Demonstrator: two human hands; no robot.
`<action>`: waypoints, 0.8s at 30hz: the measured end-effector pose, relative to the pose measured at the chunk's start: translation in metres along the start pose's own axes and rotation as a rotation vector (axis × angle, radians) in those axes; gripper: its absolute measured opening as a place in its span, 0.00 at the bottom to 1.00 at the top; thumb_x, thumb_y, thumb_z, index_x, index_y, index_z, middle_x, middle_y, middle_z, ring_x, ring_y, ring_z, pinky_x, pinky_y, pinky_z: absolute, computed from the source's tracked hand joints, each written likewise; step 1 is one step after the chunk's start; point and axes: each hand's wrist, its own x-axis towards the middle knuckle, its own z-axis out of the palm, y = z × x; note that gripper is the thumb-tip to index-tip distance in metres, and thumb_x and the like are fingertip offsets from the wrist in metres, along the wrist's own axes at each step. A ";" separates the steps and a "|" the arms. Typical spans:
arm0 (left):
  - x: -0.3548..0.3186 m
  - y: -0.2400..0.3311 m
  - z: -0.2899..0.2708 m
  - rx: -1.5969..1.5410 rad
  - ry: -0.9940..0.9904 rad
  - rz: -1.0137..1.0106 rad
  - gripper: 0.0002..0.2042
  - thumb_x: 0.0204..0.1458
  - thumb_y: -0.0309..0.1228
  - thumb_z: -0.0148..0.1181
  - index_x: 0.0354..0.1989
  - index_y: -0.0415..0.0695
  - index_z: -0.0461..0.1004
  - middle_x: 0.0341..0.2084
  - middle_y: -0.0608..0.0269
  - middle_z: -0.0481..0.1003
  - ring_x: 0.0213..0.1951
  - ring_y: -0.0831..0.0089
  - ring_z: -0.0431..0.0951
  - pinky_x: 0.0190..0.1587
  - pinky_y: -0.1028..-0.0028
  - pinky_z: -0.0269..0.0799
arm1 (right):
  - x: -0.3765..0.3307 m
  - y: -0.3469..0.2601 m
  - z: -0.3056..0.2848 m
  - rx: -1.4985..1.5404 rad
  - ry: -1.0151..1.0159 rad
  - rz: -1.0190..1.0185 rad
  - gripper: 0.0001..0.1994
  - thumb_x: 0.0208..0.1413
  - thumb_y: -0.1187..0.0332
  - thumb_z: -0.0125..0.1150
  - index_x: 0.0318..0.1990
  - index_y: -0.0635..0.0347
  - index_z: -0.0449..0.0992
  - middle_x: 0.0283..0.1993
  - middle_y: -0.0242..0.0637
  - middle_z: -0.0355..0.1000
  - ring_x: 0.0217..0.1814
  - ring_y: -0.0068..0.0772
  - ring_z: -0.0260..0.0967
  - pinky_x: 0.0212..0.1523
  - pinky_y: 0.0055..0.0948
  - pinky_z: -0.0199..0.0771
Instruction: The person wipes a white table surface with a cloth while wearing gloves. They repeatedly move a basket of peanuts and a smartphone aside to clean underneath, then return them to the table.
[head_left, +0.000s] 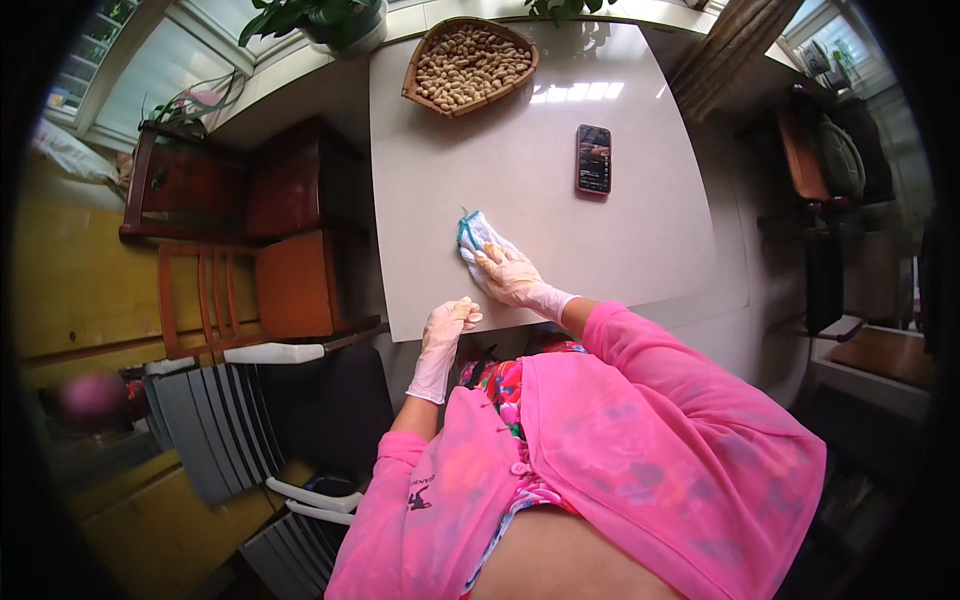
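Under my right hand a white cloth with teal edging lies bunched on the pale tabletop. My gloved fingers press down and close over the cloth, hiding part of it. My left hand, also in a thin translucent glove, rests at the near edge of the table. Its fingers are curled in, and nothing shows in them. A short gap separates it from the cloth and the right hand.
At the far side of the table sits a woven basket full of unshelled peanuts. A phone with a lit screen lies right of centre. Wooden chairs and grey slatted chairs stand to the left. A potted plant is beyond the far edge.
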 end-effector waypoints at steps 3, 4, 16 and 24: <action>0.020 -0.002 0.003 -0.020 -0.059 0.029 0.14 0.62 0.38 0.55 0.38 0.37 0.75 0.27 0.63 0.78 0.28 0.81 0.76 0.33 0.82 0.71 | -0.003 0.010 -0.024 -0.236 -0.071 0.060 0.31 0.59 0.49 0.47 0.68 0.51 0.59 0.71 0.48 0.54 0.72 0.49 0.52 0.70 0.43 0.48; 0.020 0.000 -0.011 0.025 -0.045 0.028 0.14 0.62 0.38 0.54 0.38 0.37 0.75 0.28 0.63 0.78 0.29 0.79 0.76 0.34 0.81 0.71 | 0.007 -0.002 -0.032 -0.237 -0.133 0.105 0.31 0.60 0.47 0.44 0.68 0.51 0.57 0.72 0.47 0.51 0.73 0.47 0.49 0.71 0.43 0.45; 0.002 0.009 -0.196 0.177 0.064 0.065 0.11 0.60 0.37 0.57 0.37 0.40 0.77 0.26 0.67 0.79 0.28 0.84 0.75 0.32 0.83 0.70 | 0.191 -0.010 -0.016 -0.146 0.133 0.718 0.30 0.59 0.54 0.46 0.70 0.44 0.56 0.76 0.37 0.45 0.72 0.49 0.50 0.68 0.48 0.52; 0.016 0.015 -0.215 0.767 0.059 0.237 0.20 0.59 0.45 0.53 0.49 0.42 0.75 0.41 0.48 0.78 0.45 0.52 0.78 0.48 0.63 0.73 | 0.102 -0.131 0.056 -0.281 -0.078 -0.100 0.24 0.57 0.54 0.55 0.61 0.42 0.67 0.68 0.32 0.57 0.63 0.40 0.59 0.56 0.45 0.62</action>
